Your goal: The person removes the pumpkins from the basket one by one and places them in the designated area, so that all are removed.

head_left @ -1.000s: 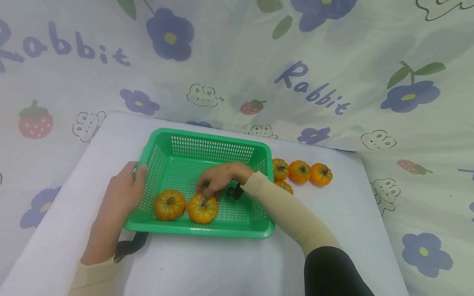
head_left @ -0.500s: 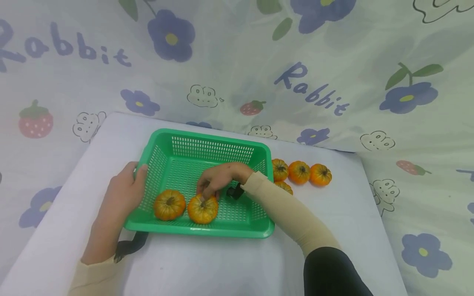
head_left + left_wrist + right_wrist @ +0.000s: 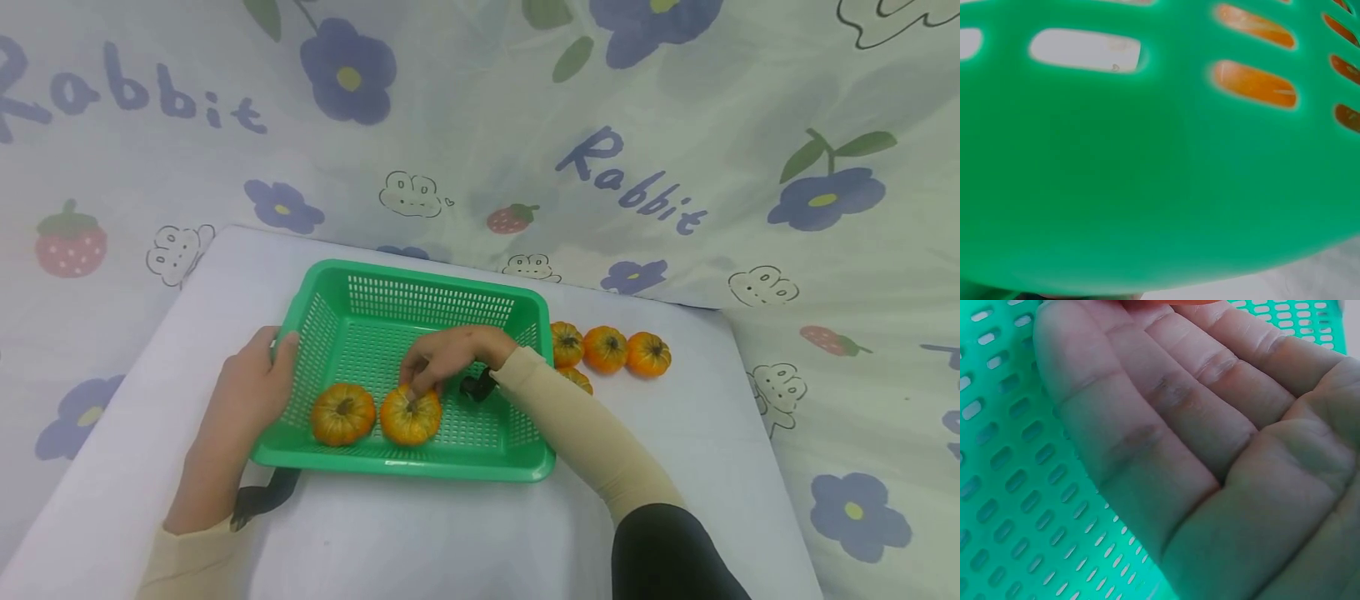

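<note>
A green plastic basket [image 3: 420,468] with slotted walls stands on the white table. My left hand [image 3: 255,387] grips its left rim, thumb over the edge; in the left wrist view the basket wall [image 3: 1116,169] fills nearly everything. Inside the basket my right hand [image 3: 446,358] holds a small orange pumpkin [image 3: 411,421] from above, thumb and fingers around its top. Only an orange edge of that pumpkin [image 3: 1200,302] shows above the fingers [image 3: 1135,434] in the right wrist view. To its left a second small pumpkin [image 3: 342,415] sits on the basket floor.
Right of the basket, several more small pumpkins lie on the table, among them one [image 3: 606,348] in the middle of a row and one [image 3: 576,380] partly hidden by the right sleeve. A patterned cloth [image 3: 465,125] hangs behind the table [image 3: 675,433].
The held pumpkin has shifted slightly away from the basket's front wall, with the right hand moving a little along with it. The left hand stays on the rim.
</note>
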`<state>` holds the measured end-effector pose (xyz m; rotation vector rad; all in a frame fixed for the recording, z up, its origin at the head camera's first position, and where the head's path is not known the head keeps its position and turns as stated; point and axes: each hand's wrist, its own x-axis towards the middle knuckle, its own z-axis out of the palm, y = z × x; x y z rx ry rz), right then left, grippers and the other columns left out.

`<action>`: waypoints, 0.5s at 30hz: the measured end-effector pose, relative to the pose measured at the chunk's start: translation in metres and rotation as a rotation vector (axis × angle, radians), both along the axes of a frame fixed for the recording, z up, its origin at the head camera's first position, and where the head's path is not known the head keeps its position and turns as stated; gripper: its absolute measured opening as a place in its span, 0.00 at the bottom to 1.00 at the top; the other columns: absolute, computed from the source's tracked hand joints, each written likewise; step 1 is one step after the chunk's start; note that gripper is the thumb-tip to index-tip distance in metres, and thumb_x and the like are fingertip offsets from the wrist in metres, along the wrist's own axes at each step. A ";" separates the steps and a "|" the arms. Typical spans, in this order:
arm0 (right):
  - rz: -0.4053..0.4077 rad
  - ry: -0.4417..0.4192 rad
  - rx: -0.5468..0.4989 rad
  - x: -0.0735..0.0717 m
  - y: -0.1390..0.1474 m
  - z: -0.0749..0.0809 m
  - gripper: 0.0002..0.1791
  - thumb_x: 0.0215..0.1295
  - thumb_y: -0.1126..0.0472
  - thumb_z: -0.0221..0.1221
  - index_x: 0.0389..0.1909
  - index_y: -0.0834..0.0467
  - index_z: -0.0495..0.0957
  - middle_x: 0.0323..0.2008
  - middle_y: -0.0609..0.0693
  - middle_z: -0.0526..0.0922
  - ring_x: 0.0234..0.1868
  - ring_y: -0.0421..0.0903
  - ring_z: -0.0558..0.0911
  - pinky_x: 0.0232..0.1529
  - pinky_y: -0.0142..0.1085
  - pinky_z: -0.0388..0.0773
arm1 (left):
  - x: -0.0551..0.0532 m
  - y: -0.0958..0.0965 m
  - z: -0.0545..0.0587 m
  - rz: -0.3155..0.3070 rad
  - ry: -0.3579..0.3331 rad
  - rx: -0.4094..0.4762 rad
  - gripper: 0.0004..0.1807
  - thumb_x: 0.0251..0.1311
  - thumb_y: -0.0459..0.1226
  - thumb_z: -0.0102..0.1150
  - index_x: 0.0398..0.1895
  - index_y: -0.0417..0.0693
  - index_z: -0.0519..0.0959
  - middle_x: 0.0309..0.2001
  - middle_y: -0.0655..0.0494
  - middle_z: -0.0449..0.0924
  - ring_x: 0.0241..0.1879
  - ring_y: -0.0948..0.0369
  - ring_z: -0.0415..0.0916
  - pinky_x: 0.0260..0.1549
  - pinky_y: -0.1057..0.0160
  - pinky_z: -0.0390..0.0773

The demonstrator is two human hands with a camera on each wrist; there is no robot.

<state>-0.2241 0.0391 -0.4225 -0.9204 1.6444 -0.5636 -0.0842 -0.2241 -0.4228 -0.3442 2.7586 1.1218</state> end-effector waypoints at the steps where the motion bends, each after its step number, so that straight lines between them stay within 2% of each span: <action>1: 0.000 0.002 -0.004 0.000 0.000 0.000 0.12 0.75 0.57 0.61 0.53 0.57 0.84 0.47 0.47 0.88 0.47 0.46 0.87 0.49 0.41 0.85 | 0.000 0.000 0.000 0.001 -0.002 0.001 0.41 0.82 0.58 0.23 0.77 0.32 0.58 0.58 0.27 0.74 0.48 0.37 0.77 0.41 0.37 0.78; 6: -0.027 0.034 -0.043 -0.001 0.003 0.002 0.14 0.74 0.55 0.62 0.53 0.58 0.83 0.47 0.47 0.88 0.47 0.45 0.86 0.48 0.39 0.85 | 0.000 0.000 0.002 -0.001 -0.004 0.008 0.41 0.82 0.58 0.23 0.77 0.32 0.58 0.59 0.26 0.74 0.50 0.35 0.76 0.43 0.35 0.77; 15: -0.081 0.156 -0.182 -0.013 0.012 0.008 0.15 0.75 0.54 0.61 0.54 0.59 0.83 0.45 0.47 0.88 0.43 0.45 0.85 0.48 0.42 0.84 | 0.001 0.001 0.003 -0.001 -0.005 0.013 0.41 0.82 0.58 0.23 0.77 0.31 0.58 0.58 0.27 0.74 0.47 0.38 0.77 0.40 0.39 0.78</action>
